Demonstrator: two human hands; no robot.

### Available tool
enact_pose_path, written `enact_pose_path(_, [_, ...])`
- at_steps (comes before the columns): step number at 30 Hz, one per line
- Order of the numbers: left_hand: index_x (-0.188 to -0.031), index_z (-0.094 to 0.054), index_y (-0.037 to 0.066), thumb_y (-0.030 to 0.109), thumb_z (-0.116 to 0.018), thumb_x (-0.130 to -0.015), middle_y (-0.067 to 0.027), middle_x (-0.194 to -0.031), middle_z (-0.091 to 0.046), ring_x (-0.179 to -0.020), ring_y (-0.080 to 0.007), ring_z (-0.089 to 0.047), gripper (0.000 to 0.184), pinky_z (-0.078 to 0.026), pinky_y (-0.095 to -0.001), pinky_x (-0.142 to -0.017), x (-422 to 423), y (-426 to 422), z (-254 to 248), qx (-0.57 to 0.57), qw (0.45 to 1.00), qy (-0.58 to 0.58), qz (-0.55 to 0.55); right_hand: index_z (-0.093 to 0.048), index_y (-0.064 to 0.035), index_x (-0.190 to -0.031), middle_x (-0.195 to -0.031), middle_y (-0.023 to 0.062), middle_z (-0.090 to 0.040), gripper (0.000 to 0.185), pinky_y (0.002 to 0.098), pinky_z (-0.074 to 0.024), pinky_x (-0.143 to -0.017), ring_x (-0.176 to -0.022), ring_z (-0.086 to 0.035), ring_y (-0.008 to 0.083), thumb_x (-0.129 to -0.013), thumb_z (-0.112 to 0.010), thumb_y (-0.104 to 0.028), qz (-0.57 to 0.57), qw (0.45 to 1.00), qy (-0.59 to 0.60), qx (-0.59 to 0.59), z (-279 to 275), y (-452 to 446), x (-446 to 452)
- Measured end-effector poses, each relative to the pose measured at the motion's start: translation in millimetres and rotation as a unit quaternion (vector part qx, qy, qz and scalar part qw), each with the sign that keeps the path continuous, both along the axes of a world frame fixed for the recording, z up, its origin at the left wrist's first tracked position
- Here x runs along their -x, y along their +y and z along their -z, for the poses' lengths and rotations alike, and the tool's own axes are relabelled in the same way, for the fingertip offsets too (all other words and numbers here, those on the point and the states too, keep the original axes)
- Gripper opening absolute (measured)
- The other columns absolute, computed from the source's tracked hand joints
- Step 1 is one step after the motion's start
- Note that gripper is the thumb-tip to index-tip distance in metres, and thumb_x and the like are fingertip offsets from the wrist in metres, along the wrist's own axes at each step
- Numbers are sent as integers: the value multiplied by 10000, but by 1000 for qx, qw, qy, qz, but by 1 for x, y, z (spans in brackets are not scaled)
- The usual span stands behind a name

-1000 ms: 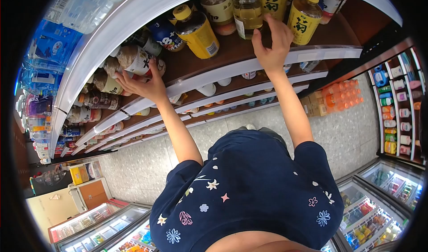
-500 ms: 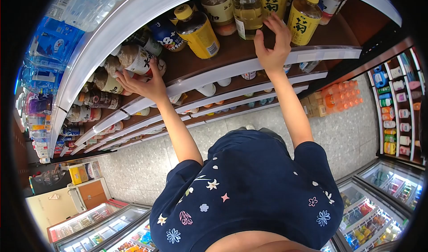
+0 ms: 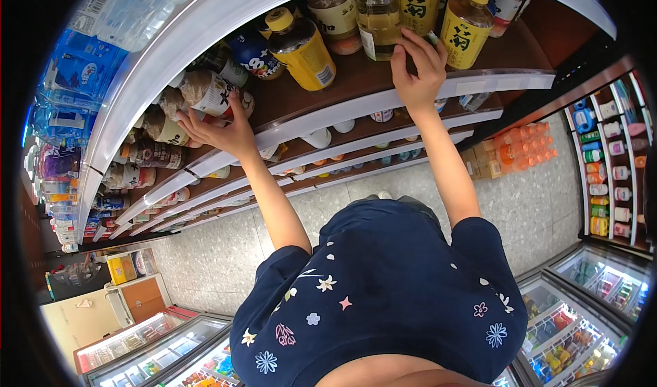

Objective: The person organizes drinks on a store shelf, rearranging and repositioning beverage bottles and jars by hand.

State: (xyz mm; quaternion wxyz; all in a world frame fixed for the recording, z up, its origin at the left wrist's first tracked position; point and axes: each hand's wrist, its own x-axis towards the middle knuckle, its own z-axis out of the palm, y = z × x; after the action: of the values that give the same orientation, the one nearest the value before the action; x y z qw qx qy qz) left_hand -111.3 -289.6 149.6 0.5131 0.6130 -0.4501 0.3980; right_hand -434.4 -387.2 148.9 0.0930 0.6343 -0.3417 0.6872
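Note:
My left hand reaches to the shelf's front edge with fingers and thumb spread. Its thumb lies against a bottle with a white label; whether the fingers touch the bottles behind them is hard to see. My right hand is raised over the shelf edge, fingers bent and thumb apart. Its fingertips are close to a clear, green-capped jar of pale yellow liquid and a yellow-labelled bottle. Right of that hand stands another yellow-labelled bottle. A yellow-wrapped bottle stands between my hands.
The brown shelf has a pale front rail. Water bottles line the upper left. Orange bottles in a pack stand on the speckled floor. Glass-topped freezers are behind me.
My right hand's fingers have dipped slightly and bent more beside the jar. The left hand has hardly moved.

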Motion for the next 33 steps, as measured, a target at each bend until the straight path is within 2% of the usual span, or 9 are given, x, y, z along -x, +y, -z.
enact_pose_path(6, [-1373,-433,-5,376,-854,-737,-194,-1529,-330,-1430,-385,-266,852,-194,-565,-1136,1,-1,0,2,1000,17,4,-597,9,-1256,-1006,84,-742,444,380,-395,-990,-968,-654,244,-832,-685,-91,-25,999,-43,-16,-2,3,-2])
enact_pose_path(9, [-1373,-434,-3,379,-854,-736,-194,-1527,-333,-1430,-384,-266,854,-194,-566,-1136,1,0,0,1,1000,20,4,-591,3,-1268,-1026,77,-735,464,369,-401,-985,-993,-634,242,-823,-690,-88,-25,999,-45,-18,-1,3,-2])
enact_pose_path(12, [-1374,-434,0,383,-853,-736,-192,-1527,-333,-1431,-383,-264,854,-194,-565,-1136,2,-1,0,2,1000,23,4,-644,-41,-1206,-1082,76,-706,430,386,-403,-924,-957,-642,214,-784,-695,-104,32,998,40,33,-1,-3,2])
enact_pose_path(15, [-1377,-432,2,386,-852,-738,-191,-1529,-330,-1432,-382,-260,855,-193,-563,-1137,1,-1,0,0,1000,23,6,-693,-60,-1117,-1117,76,-686,350,377,-407,-899,-969,-618,221,-770,-703,-107,3,999,-22,32,-5,-2,-2])
enact_pose_path(18, [-1380,-429,3,389,-851,-740,-189,-1532,-325,-1435,-381,-255,858,-190,-561,-1139,1,0,0,-3,1000,23,5,-732,-56,-1012,-1101,92,-684,216,375,-453,-907,-980,-621,260,-800,-699,-74,1,1000,-11,-25,-4,3,0])
enact_pose_path(24, [-1384,-425,4,393,-850,-742,-187,-1534,-321,-1438,-379,-251,863,-188,-556,-1141,2,0,0,1,999,32,12,-634,-14,-1178,-1096,106,-683,380,341,-452,-893,-981,-635,250,-805,-688,-51,7,1000,16,15,-2,0,1])
enact_pose_path(27, [-1384,-424,4,392,-851,-740,-185,-1534,-322,-1437,-379,-251,865,-191,-557,-1140,1,0,0,-3,1000,25,5,-596,-5,-1214,-1100,106,-681,415,336,-447,-895,-952,-647,244,-809,-681,-40,-32,999,-5,-10,-3,2,0])
enact_pose_path(30, [-1381,-425,3,391,-853,-738,-183,-1534,-323,-1436,-379,-253,865,-193,-561,-1139,0,0,0,-3,1000,20,2,-599,-8,-1196,-1100,106,-679,398,347,-447,-896,-920,-655,238,-809,-683,-41,-68,995,-72,-13,0,0,-4])
enact_pose_path(33, [-1378,-426,1,388,-855,-736,-183,-1534,-322,-1435,-379,-254,863,-196,-565,-1138,0,-1,1,-1,1000,15,3,-642,-26,-1126,-1110,102,-672,324,355,-449,-891,-950,-643,235,-806,-689,-50,-29,999,-29,-6,-1,1,-1])
